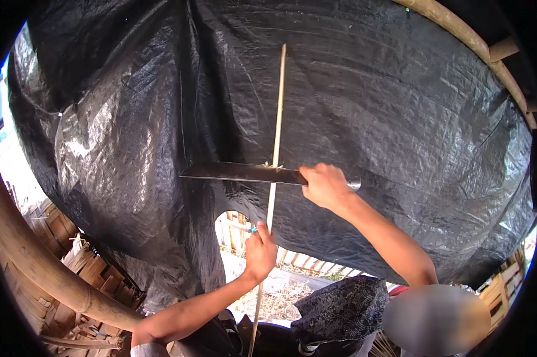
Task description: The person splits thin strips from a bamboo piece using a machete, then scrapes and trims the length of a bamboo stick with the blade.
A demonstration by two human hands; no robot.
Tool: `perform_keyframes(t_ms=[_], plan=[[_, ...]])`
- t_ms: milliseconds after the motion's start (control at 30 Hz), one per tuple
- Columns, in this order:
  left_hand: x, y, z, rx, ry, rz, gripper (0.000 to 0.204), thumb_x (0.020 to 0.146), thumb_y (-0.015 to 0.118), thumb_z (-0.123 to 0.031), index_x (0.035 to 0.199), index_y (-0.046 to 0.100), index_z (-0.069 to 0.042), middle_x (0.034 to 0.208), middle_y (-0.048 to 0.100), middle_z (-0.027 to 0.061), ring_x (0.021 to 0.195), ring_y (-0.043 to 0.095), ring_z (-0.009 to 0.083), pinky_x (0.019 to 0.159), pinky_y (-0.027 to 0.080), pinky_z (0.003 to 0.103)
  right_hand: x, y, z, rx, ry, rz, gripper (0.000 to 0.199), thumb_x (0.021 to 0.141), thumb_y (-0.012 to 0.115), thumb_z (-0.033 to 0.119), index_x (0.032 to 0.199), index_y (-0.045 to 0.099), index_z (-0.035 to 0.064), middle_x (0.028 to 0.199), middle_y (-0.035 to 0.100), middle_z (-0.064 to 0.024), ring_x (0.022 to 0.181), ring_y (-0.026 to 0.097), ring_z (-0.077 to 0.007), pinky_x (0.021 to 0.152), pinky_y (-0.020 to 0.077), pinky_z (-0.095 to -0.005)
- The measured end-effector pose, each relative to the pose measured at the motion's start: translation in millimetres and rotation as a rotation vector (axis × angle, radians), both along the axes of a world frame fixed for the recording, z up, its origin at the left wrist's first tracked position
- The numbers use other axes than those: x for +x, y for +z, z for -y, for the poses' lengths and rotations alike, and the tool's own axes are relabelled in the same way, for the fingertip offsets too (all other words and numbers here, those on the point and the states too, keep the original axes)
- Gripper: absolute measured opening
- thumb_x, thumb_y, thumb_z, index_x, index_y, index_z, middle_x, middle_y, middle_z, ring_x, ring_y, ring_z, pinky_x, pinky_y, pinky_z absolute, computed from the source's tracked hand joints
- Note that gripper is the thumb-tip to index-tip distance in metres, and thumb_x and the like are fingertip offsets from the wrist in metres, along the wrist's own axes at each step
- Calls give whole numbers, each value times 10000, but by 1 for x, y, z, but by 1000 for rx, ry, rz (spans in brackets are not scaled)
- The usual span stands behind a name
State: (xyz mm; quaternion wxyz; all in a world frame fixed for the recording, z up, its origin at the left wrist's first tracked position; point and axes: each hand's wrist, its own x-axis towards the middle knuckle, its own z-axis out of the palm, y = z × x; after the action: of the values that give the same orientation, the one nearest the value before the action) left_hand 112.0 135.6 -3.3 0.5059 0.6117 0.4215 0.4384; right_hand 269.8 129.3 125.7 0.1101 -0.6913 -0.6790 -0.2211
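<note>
Black tarp behind – right hand gripping blade, edge across strip

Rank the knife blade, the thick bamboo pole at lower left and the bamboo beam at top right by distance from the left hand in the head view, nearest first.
From the left hand, which grips the thin stick:
1. Knife blade, just above it, crossing the stick.
2. Thick bamboo pole, off to its lower left.
3. Bamboo beam, far up at top right.
</note>
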Motion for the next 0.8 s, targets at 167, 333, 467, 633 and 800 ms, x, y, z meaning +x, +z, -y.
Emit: perform_keyframes(t_ms=[167,333,467,633,800], plan=[[-9,-1,3,-129,-83,100,566,928,246,-369,672,512,60,546,517,132,515,481,199,536,390,351,-16,-1,7,-7,-18,-34,166,685,558,167,802,561,48,645,586,-196,630,593,-369,579,483,-457],[-9,-8,2,-166,-117,133,550,928,268,-360,702,531,67,540,515,102,522,481,144,513,381,325,-39,-26,28,-193,142,74,231,666,583,200,817,531,33,651,589,-198,633,601,-368,567,488,-454],[-9,-4,3,-123,-53,47,548,925,253,-355,681,519,57,526,505,123,516,505,192,521,388,336,-23,3,6,-11,-35,36,165,701,541,149,798,579,21,656,596,-207,634,611,-356,557,496,-442],[-8,-8,-4,-195,-61,103,566,926,240,-380,686,523,47,522,495,117,491,470,191,502,381,336,-14,24,-1,25,-48,-94,188,744,543,177,816,587,9,712,600,-213,679,604,-379,608,496,-459],[-6,-12,-2,-230,-119,214,471,920,261,-445,672,408,-73,487,338,-23,387,325,85,361,282,239,-36,-14,25,-214,65,59,198,699,553,184,854,570,63,683,600,-200,666,608,-367,607,486,-467]])
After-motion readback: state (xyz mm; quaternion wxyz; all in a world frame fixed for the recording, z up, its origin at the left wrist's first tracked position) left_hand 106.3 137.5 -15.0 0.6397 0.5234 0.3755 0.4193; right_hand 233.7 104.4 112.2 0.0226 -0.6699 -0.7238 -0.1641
